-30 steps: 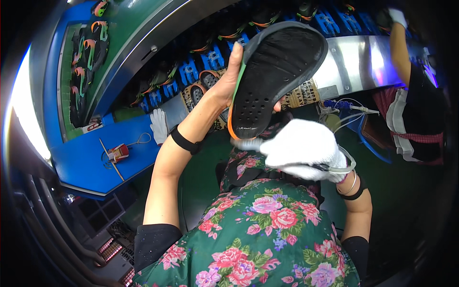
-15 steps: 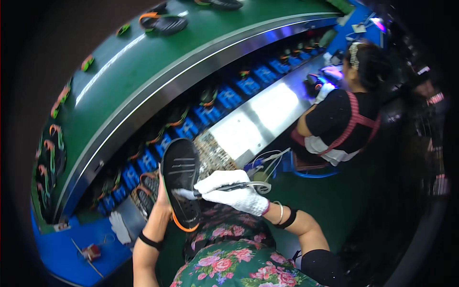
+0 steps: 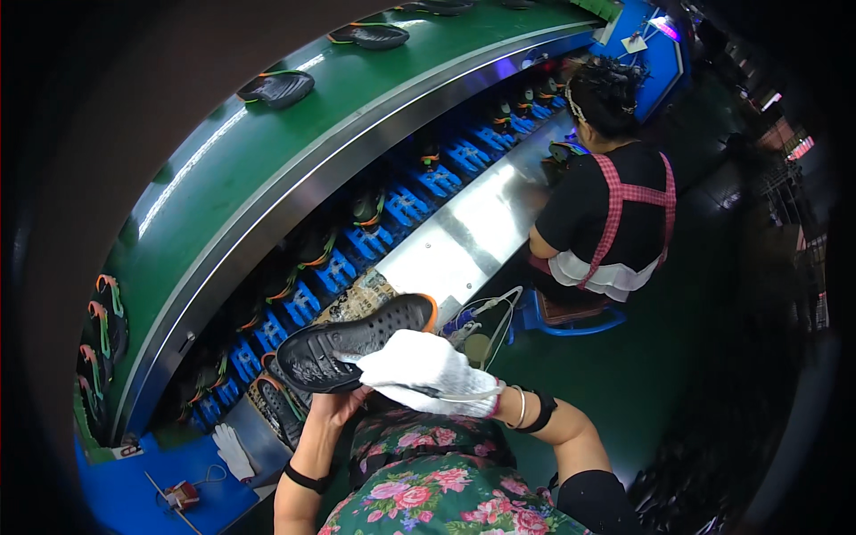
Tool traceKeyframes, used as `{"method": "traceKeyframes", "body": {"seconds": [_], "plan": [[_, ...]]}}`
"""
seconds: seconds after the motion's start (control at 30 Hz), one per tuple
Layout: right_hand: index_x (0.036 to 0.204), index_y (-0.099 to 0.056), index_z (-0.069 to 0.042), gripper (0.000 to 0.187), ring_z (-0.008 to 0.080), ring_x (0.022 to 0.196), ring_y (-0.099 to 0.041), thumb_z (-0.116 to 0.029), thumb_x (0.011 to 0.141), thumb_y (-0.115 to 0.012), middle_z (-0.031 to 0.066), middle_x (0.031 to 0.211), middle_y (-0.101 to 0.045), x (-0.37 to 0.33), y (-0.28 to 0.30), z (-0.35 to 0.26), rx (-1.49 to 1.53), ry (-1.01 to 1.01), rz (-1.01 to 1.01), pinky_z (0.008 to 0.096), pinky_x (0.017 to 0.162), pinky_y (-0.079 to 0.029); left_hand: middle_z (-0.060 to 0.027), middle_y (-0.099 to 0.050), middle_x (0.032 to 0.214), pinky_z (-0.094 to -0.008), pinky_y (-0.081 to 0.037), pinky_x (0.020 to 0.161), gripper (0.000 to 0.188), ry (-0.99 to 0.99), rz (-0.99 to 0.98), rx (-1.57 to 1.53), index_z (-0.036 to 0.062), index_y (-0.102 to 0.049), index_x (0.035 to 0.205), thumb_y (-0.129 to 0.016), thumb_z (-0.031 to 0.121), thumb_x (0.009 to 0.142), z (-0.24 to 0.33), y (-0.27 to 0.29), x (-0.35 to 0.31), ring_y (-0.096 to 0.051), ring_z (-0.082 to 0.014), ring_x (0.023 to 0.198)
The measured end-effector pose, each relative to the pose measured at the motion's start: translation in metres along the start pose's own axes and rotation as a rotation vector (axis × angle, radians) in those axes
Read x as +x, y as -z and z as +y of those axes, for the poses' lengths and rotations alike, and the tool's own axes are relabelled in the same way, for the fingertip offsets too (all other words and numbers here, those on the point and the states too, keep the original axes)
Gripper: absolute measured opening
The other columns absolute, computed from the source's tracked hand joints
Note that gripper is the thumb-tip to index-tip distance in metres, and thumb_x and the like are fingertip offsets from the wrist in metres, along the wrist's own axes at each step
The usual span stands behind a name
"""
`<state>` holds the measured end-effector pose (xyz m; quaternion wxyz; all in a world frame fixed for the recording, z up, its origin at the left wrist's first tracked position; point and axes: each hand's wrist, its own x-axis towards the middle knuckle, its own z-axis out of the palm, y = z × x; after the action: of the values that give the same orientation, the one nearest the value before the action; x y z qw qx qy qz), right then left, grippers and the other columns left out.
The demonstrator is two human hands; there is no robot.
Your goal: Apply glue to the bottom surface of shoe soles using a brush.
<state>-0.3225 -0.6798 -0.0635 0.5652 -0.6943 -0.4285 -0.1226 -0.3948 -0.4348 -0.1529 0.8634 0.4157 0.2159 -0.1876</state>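
My bare left hand [image 3: 335, 407] holds a black clog [image 3: 334, 345] with a perforated toe and an orange edge. The hand grips it from below at the heel end, its fingers mostly hidden under the shoe. The clog lies nearly level, toe pointing right. In a white knitted glove, my right hand [image 3: 419, 370] is closed round a slim brush [image 3: 345, 357] with a pale tip. That tip meets the clog's insole, and most of the handle is hidden by the glove. A thin clear hose [image 3: 455, 396] runs back along the wrist.
A green conveyor [image 3: 209, 192] carrying shoes curves along the left and far side. Below it, blue racks [image 3: 366, 241] hold more shoes beside a metal bench [image 3: 437, 254]. A co-worker [image 3: 615, 196] sits at the right. A loose glove [image 3: 234, 452] lies near the blue table [image 3: 143, 499].
The clog has turned from upright, toe down, to nearly level with its toe right. My left hand has shifted beneath it. The brush stays at the insole, and the co-worker has leaned leftward.
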Motion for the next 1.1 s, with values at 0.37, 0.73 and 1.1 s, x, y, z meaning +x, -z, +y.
{"method": "traceKeyframes", "body": {"seconds": [0.37,0.73,1.1], "plan": [[0.104,-0.077,-0.005,0.029,0.0274,0.085,-0.072,0.000,0.076,-0.081,0.0117,0.102,-0.076,0.020,0.014,-0.013,0.002,-0.081,0.037,0.0366,0.074,-0.057,-0.0221,-0.056,0.146,-0.0546,-0.043,0.113,0.081,-0.174,-0.243,-0.608,0.0036,-0.047,0.149,-0.056,0.060,0.092,0.005,-0.038,0.000,-0.057,-0.0380,0.130],[0.125,-0.071,-0.003,0.040,0.0313,0.110,-0.068,-0.005,0.085,-0.072,0.0139,0.123,-0.071,0.038,-0.002,-0.018,-0.238,0.035,-0.092,0.0440,0.097,-0.053,-0.0186,-0.057,0.146,-0.0536,-0.041,0.117,0.075,-0.063,-0.440,-0.728,0.0061,-0.046,0.151,-0.045,0.063,0.102,-0.013,-0.059,-0.011,-0.056,-0.0337,0.135],[0.113,-0.076,-0.005,0.034,0.0286,0.094,-0.073,-0.004,0.079,-0.078,0.0122,0.107,-0.076,0.036,-0.019,-0.016,-0.117,0.078,-0.037,0.0392,0.083,-0.056,-0.0187,-0.060,0.141,-0.0529,-0.042,0.115,0.072,-0.029,-0.168,-0.525,0.0077,-0.053,0.144,-0.044,0.066,0.101,-0.006,-0.051,-0.003,-0.058,-0.0346,0.131]]}}
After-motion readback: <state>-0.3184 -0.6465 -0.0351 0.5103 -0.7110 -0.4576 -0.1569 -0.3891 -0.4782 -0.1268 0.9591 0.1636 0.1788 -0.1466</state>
